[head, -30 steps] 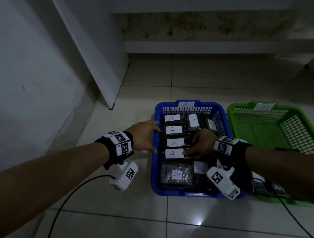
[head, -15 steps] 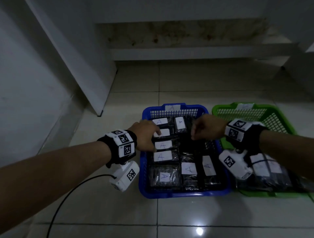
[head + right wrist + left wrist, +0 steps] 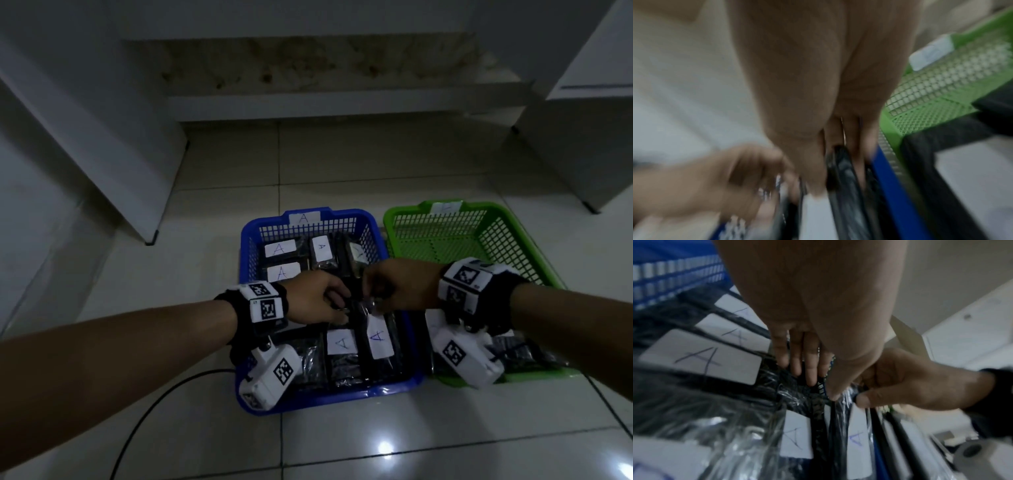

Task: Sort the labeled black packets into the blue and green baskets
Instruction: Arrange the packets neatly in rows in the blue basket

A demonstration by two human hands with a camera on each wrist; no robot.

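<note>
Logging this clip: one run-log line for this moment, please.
left hand: touches packets in blue basket | right hand: pinches A-labeled packet

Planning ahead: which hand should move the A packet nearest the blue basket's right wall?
The right hand: it pinches the A packet's top edge; the left hand's straight fingers grip nothing.

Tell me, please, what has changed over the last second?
The left hand moved right from the left side of the blue basket to its middle. The right hand met it there and now pinches the top edge of a packet. The other packets stayed put.
</note>
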